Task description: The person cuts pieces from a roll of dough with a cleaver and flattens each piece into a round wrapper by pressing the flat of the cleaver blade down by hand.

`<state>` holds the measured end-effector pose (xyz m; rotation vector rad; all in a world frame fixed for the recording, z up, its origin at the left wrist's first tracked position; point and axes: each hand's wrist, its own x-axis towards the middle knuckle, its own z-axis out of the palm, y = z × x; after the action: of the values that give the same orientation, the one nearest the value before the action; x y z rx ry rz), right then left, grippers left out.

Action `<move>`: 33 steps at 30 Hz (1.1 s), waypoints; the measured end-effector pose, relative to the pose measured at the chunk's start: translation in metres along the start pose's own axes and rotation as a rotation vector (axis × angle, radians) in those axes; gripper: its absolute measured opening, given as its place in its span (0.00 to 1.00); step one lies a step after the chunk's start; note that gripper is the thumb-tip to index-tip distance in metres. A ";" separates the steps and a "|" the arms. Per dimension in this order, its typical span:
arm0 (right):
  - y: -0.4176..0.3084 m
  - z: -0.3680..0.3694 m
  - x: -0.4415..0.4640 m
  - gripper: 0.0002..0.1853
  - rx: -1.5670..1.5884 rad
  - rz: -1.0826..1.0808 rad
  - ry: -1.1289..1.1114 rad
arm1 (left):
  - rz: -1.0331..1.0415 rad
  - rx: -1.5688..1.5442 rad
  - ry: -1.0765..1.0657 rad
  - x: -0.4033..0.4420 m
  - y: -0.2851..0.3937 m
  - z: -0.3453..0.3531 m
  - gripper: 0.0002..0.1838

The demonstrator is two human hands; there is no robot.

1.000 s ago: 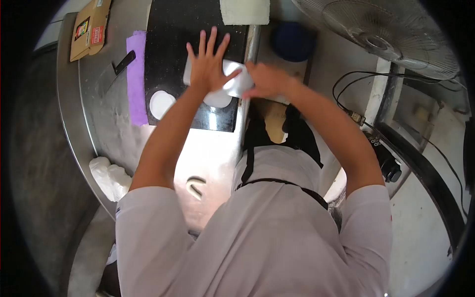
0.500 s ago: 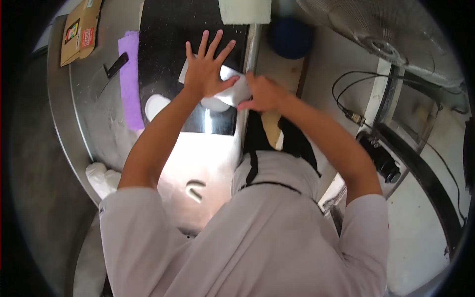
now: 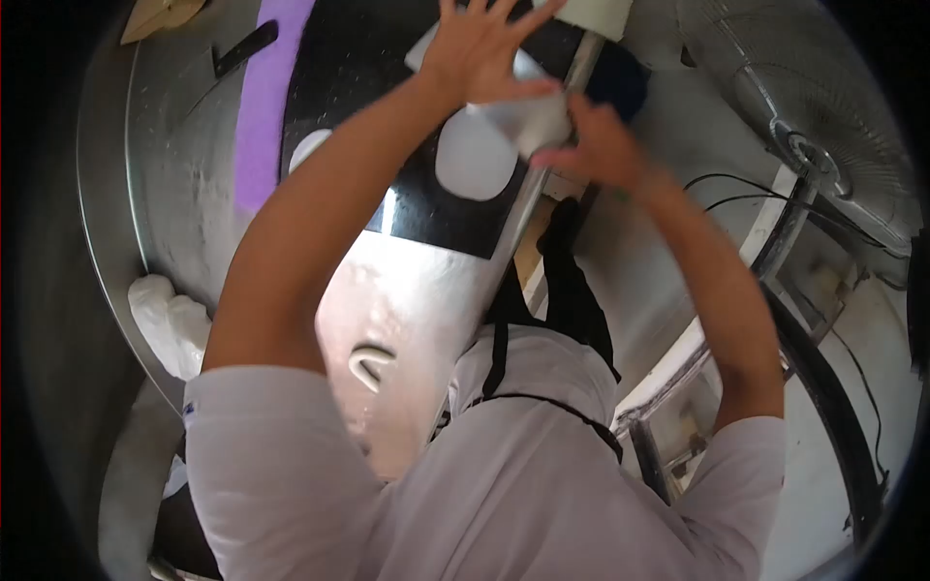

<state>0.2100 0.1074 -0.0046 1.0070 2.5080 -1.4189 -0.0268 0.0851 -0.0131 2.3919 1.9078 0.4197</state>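
Note:
My left hand [image 3: 480, 53] lies palm down with fingers spread, on or just above a shiny whitish sheet [image 3: 528, 121] on the black mat [image 3: 383, 111]. At the sheet's right end, my right hand [image 3: 605, 145] has its thumb and fingers around the edge; motion blurs it. Just below the left hand sits a flat, white, rounded piece [image 3: 475, 160], which looks like dough. A second white round piece [image 3: 308, 147] is partly hidden behind my left forearm. What lies beneath the sheet is hidden.
A purple cloth [image 3: 260, 145] and a dark-handled tool [image 3: 247, 48] are left of the mat. Nearer me, a pale curved piece [image 3: 368, 366] rests on the metal table [image 3: 407, 290]. A white bag [image 3: 170, 324] is at left, a fan [image 3: 809, 145] at right.
The view has shifted, so the table appears lower. The white rounded piece below my left hand shows much more now. The right hand stays at the sheet's right end, and the sheet looks tilted.

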 end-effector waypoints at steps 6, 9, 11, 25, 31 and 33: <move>-0.002 -0.040 0.051 0.31 -0.045 -0.194 0.244 | -0.109 -0.029 -0.036 0.014 -0.028 -0.011 0.53; -0.001 -0.024 0.035 0.34 0.230 0.165 0.166 | 0.407 0.029 0.092 -0.050 -0.012 -0.025 0.37; 0.028 0.030 0.000 0.34 0.044 -0.068 0.141 | 0.652 -0.078 -0.120 -0.080 -0.002 -0.038 0.34; -0.072 0.137 -0.146 0.30 0.128 0.156 -0.039 | -0.047 -0.521 -0.548 -0.092 -0.006 -0.100 0.09; -0.049 0.109 -0.172 0.29 0.274 0.172 0.041 | -0.574 -0.919 -0.389 -0.138 -0.076 -0.093 0.06; -0.043 0.097 -0.169 0.28 0.344 0.162 0.100 | -0.622 -0.881 -0.340 -0.153 -0.083 -0.093 0.04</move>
<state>0.2937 -0.0691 0.0363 1.3328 2.2260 -1.8273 -0.1583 -0.0543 0.0318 1.1751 1.6760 0.5833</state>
